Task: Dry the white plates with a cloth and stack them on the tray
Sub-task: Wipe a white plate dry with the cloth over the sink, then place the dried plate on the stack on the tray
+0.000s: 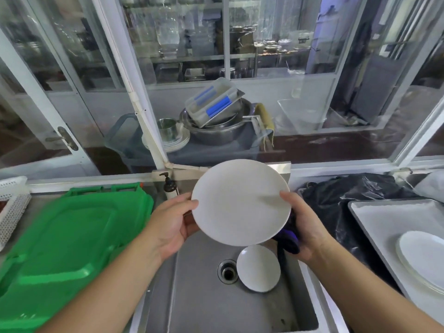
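The white plate (240, 203) is held tilted above the sink (192, 296), left hand (171, 224) gripping its left rim, right hand (305, 227) pinching the right rim with the dark cloth (289, 239) bunched behind; drying looks underway. Next: wipe, then carry it right to the stack (422, 260) at the tray's (384, 212) near right edge; a smaller plate (258, 267) waits beside the drain

plate (240, 203) white, cloth (289, 235) dark purple, tray (374, 212) pale grey, lid (72, 227) bright green, bag (348, 195) black, sink (204, 296) grey steel.
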Action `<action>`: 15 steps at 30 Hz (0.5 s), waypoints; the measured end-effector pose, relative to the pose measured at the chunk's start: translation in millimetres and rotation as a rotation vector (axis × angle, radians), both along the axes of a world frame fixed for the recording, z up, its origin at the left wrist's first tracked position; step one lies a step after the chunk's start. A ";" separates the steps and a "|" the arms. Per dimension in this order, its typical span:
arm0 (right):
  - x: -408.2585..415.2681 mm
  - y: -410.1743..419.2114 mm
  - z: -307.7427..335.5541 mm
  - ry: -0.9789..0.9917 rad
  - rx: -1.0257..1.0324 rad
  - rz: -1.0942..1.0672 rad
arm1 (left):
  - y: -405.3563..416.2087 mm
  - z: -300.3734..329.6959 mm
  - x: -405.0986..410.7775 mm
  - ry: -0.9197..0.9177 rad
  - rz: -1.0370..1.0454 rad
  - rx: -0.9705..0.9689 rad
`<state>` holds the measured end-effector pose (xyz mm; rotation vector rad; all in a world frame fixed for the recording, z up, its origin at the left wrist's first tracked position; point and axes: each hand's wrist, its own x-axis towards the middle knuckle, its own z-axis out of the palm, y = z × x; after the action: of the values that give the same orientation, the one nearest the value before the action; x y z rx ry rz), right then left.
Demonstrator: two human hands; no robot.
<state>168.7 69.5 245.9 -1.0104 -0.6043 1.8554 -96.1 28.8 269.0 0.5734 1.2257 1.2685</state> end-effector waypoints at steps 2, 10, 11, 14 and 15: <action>5.7 -5.0 0.4 -0.092 0.014 -0.095 | 6.9 -4.7 -4.2 0.009 -0.036 0.008; 30.9 -47.1 -12.4 -0.396 0.064 -0.313 | 21.6 -29.6 2.2 0.024 -0.299 0.002; 35.3 -55.5 -14.7 -0.416 0.050 -0.339 | 21.8 -34.1 6.3 0.020 -0.338 -0.003; 50.6 -82.5 -20.7 -0.457 -0.005 -0.418 | 19.4 -45.7 22.8 0.014 -0.437 -0.016; 55.8 -91.6 -21.9 -0.462 -0.025 -0.456 | 18.7 -48.3 29.8 0.016 -0.466 -0.022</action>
<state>224.6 -22.1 224.0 -1.4729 -0.5570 1.2390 -66.3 47.5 220.7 0.8007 1.0391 0.8576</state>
